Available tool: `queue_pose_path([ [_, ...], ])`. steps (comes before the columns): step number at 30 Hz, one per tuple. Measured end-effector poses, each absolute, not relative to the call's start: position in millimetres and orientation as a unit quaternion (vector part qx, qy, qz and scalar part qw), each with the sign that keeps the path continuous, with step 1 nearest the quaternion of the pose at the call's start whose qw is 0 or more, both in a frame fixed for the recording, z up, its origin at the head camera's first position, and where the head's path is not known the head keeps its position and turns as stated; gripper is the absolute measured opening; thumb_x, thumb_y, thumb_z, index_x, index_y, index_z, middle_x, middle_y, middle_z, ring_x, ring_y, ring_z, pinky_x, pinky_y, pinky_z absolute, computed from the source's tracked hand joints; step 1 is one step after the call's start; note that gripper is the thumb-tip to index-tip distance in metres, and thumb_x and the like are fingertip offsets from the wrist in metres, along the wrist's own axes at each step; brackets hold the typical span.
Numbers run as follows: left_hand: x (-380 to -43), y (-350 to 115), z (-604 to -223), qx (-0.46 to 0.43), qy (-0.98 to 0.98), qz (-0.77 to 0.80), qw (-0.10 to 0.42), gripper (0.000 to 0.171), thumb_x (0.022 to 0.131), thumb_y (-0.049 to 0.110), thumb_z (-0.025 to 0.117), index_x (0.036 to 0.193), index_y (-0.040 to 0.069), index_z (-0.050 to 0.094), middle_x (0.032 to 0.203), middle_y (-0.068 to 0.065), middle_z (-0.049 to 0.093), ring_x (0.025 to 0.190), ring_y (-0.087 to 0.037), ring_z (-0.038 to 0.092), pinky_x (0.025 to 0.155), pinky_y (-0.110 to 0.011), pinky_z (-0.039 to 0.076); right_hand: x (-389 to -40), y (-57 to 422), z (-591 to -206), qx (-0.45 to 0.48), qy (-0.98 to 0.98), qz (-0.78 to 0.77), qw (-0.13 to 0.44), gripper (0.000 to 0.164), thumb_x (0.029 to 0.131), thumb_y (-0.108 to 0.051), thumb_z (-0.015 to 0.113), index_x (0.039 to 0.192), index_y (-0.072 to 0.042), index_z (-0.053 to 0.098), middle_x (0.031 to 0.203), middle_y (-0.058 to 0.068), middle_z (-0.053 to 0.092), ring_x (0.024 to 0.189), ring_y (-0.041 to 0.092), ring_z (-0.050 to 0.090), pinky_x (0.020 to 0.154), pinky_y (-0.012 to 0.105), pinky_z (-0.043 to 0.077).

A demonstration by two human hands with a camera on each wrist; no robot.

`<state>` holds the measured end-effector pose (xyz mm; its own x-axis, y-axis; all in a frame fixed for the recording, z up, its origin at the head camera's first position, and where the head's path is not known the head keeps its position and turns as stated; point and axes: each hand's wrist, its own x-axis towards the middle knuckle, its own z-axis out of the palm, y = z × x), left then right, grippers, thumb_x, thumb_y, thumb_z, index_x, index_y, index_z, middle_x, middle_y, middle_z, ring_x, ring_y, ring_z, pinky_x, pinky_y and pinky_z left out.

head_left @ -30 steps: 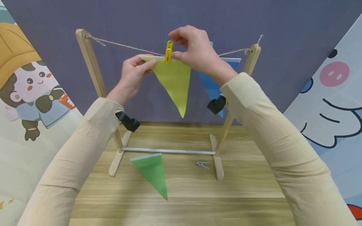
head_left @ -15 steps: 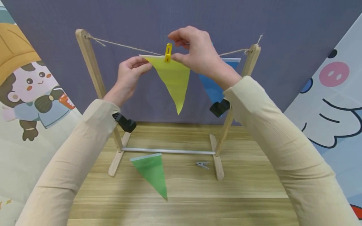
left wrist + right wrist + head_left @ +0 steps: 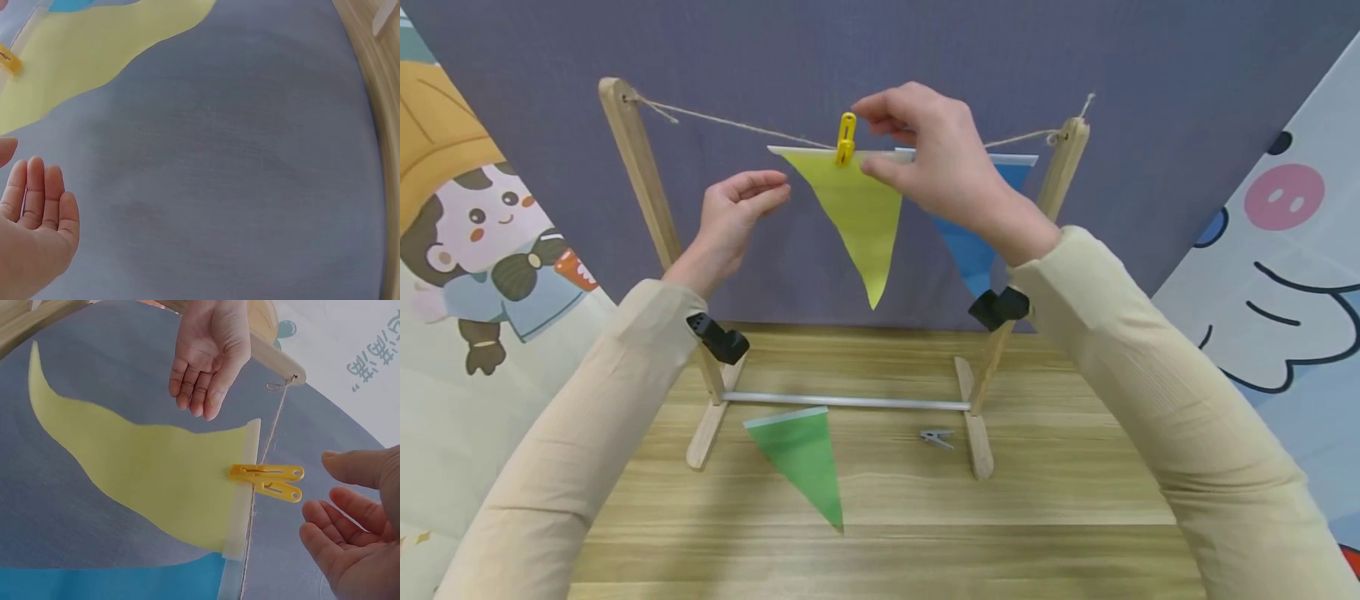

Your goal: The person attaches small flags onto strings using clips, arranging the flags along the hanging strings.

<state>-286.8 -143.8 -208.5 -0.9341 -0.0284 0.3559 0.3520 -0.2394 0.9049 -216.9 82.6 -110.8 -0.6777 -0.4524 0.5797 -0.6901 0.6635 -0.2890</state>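
Observation:
A yellow triangular pennant (image 3: 861, 217) hangs from the twine (image 3: 737, 126), held by a yellow clothespin (image 3: 265, 478) at its white top edge. My left hand (image 3: 737, 221) is just left of the pennant, fingers relaxed and holding nothing. Just right of the clothespin, my right hand (image 3: 936, 158) has thumb and fingers spread apart, with a gap to the clothespin in the right wrist view. Behind that hand hangs a blue pennant (image 3: 966, 250), partly hidden by it and overlapped by the yellow one's corner.
The twine spans two wooden posts (image 3: 643, 171) joined low down by a white rod (image 3: 850, 402). On the wooden table (image 3: 925, 550) lie a green pennant (image 3: 805, 462) and a grey clothespin (image 3: 937, 437). A grey-blue panel (image 3: 775, 50) stands behind.
My left hand has let go of the yellow pennant's corner and moved left and down. My right hand has drawn back slightly to the right from the clothespin, which stays on the twine.

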Motion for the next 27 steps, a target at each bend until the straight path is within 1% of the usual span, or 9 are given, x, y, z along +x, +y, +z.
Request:
queue_pose_path([
  [2, -287, -147, -212, -0.137, -0.606, -0.774, 0.122, 0.012, 0.082, -0.004, 0.066, 0.085, 0.007, 0.071, 0.078, 0.002, 0.067, 0.076, -0.007, 0.062, 0.076, -0.021, 0.048, -215, 84, -113, 0.332, -0.877, 0.253, 0.239, 0.039, 0.088, -0.010, 0.065, 0.124, 0.001, 0.056, 0.119, 0.012, 0.056, 0.111, 0.017, 0.052, 0.096, 0.016, 0.039],
  [3, -286, -148, -214, -0.138, -0.609, -0.772, 0.120, 0.013, 0.083, -0.004, 0.066, 0.083, 0.008, 0.071, 0.078, 0.002, 0.067, 0.076, -0.007, 0.062, 0.077, -0.021, 0.048, -214, 84, -114, 0.335, -0.875, 0.252, 0.242, 0.039, 0.088, -0.010, 0.066, 0.123, 0.001, 0.057, 0.118, 0.012, 0.056, 0.110, 0.018, 0.053, 0.095, 0.016, 0.040],
  [7, -285, -155, -223, -0.133, -0.623, -0.762, 0.117, 0.011, 0.084, -0.003, 0.066, 0.088, 0.006, 0.071, 0.079, 0.003, 0.067, 0.077, -0.007, 0.062, 0.076, -0.021, 0.047, -210, 88, -118, 0.347, -0.867, 0.255, 0.249, 0.038, 0.087, -0.009, 0.067, 0.122, 0.001, 0.058, 0.114, 0.013, 0.057, 0.108, 0.019, 0.055, 0.095, 0.018, 0.042],
  [14, -277, -166, -242, -0.127, -0.654, -0.739, 0.096, 0.015, 0.086, 0.002, 0.065, 0.084, 0.016, 0.071, 0.082, 0.007, 0.068, 0.081, -0.005, 0.062, 0.076, -0.017, 0.046, -202, 96, -129, 0.371, -0.855, 0.266, 0.247, 0.036, 0.085, -0.005, 0.068, 0.119, 0.003, 0.059, 0.111, 0.014, 0.059, 0.106, 0.020, 0.055, 0.094, 0.022, 0.044],
  [22, -271, -177, -263, -0.142, -0.651, -0.741, 0.079, 0.014, 0.087, 0.001, 0.064, 0.088, 0.013, 0.071, 0.084, 0.008, 0.069, 0.082, -0.005, 0.063, 0.078, -0.019, 0.046, -197, 108, -146, 0.403, -0.822, 0.295, 0.275, 0.037, 0.080, 0.001, 0.072, 0.114, 0.006, 0.061, 0.110, 0.016, 0.060, 0.104, 0.022, 0.058, 0.092, 0.023, 0.045],
  [27, -269, -181, -272, -0.141, -0.654, -0.740, 0.071, 0.015, 0.087, 0.001, 0.064, 0.088, 0.014, 0.071, 0.085, 0.008, 0.069, 0.083, -0.005, 0.063, 0.078, -0.019, 0.046, -192, 113, -155, 0.407, -0.814, 0.310, 0.275, 0.036, 0.078, 0.004, 0.073, 0.112, 0.007, 0.061, 0.111, 0.016, 0.061, 0.104, 0.023, 0.059, 0.091, 0.024, 0.046],
])
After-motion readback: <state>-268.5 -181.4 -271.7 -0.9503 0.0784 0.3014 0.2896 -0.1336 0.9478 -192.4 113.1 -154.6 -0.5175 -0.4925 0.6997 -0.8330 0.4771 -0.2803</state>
